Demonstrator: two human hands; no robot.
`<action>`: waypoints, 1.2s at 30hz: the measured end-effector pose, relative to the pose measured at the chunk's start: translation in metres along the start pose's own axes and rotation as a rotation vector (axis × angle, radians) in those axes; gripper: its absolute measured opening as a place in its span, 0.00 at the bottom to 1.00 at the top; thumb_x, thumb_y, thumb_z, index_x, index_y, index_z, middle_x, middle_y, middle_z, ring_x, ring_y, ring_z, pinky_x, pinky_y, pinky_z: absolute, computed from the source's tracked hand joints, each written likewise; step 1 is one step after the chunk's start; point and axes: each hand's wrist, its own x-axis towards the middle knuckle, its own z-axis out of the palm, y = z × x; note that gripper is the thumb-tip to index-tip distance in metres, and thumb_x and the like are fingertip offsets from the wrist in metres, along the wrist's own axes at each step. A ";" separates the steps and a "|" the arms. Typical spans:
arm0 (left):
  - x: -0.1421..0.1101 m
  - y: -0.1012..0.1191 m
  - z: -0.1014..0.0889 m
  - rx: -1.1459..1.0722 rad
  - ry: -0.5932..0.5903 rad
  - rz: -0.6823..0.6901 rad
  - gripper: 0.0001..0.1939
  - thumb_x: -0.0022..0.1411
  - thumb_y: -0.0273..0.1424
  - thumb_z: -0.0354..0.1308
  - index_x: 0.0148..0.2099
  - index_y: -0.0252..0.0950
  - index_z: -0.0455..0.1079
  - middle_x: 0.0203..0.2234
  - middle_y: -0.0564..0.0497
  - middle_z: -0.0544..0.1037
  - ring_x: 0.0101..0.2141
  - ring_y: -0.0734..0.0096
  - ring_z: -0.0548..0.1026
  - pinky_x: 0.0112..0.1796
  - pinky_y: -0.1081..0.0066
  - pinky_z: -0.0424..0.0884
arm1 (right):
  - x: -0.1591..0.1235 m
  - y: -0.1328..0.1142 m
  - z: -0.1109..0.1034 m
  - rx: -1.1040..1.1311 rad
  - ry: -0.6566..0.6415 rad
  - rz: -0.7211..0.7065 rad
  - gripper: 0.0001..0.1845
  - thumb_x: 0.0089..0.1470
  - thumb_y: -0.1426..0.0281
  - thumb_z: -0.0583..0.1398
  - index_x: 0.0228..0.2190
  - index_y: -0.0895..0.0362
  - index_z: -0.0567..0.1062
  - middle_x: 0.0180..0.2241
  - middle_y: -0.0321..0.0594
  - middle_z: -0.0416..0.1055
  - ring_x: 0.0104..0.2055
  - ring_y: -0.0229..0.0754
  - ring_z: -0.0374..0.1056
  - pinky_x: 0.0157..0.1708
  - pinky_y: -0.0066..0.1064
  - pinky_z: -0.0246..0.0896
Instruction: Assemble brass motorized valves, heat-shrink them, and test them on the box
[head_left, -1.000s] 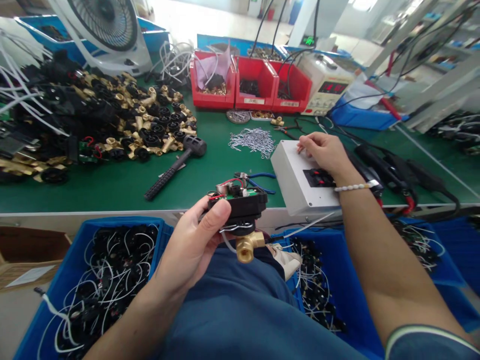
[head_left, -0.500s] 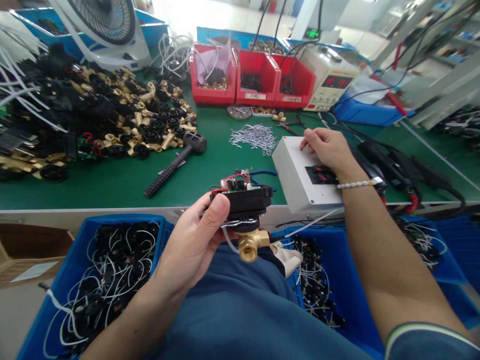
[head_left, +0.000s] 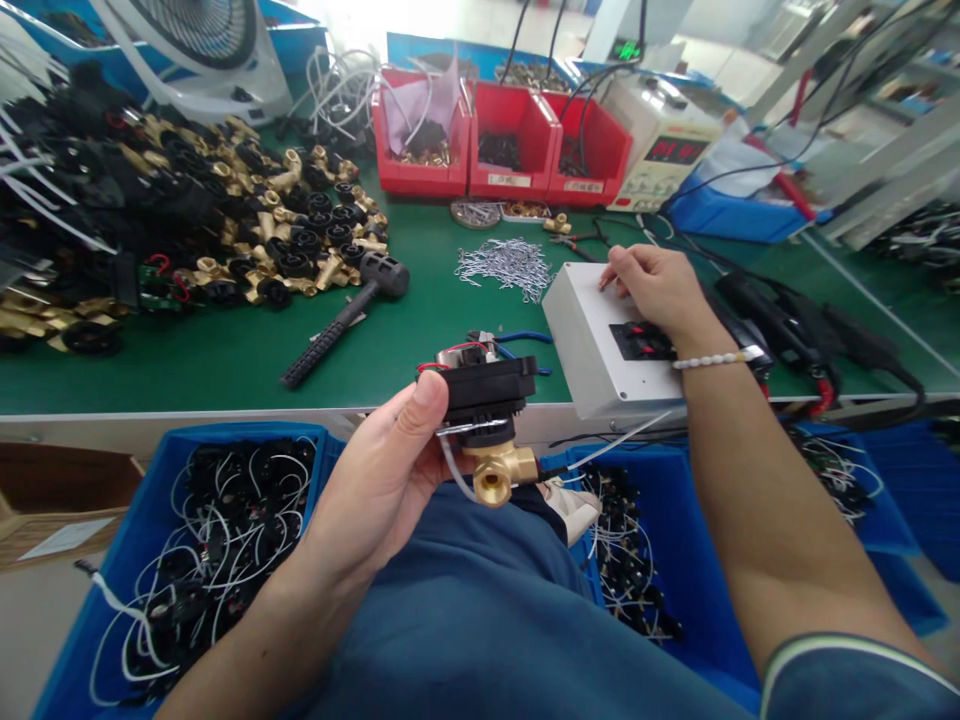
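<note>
Valve unit (head_left: 487, 388) tipped slightly | pliers (head_left: 525, 337) partly hidden behind | hammer (head_left: 349, 315) nearby

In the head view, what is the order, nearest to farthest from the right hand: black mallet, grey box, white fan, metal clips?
1. Grey box, under the right hand.
2. Metal clips, left of the box.
3. Black mallet, farther left.
4. White fan, back left.

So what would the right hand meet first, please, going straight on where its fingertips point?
Likely the grey box: the right hand points down at it, perhaps already touching; depth is unclear.
</note>
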 end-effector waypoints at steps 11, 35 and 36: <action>-0.001 -0.001 -0.001 -0.024 -0.006 -0.005 0.28 0.63 0.50 0.65 0.58 0.39 0.75 0.44 0.45 0.85 0.38 0.59 0.85 0.40 0.64 0.84 | -0.006 -0.021 -0.002 0.016 -0.018 0.084 0.22 0.68 0.58 0.58 0.24 0.55 0.73 0.21 0.37 0.67 0.25 0.37 0.61 0.30 0.33 0.55; -0.001 -0.001 0.001 -0.041 0.012 0.021 0.25 0.64 0.48 0.66 0.57 0.40 0.75 0.47 0.46 0.84 0.39 0.61 0.85 0.40 0.66 0.84 | -0.008 -0.021 -0.002 0.037 -0.019 0.111 0.20 0.69 0.63 0.58 0.24 0.54 0.73 0.20 0.35 0.63 0.23 0.35 0.54 0.28 0.32 0.51; -0.001 -0.001 0.002 -0.059 0.003 0.017 0.25 0.64 0.48 0.66 0.56 0.40 0.76 0.45 0.46 0.85 0.38 0.62 0.85 0.40 0.67 0.84 | -0.008 -0.021 -0.002 0.043 -0.021 0.103 0.20 0.69 0.61 0.58 0.24 0.54 0.73 0.20 0.35 0.63 0.23 0.35 0.54 0.29 0.32 0.52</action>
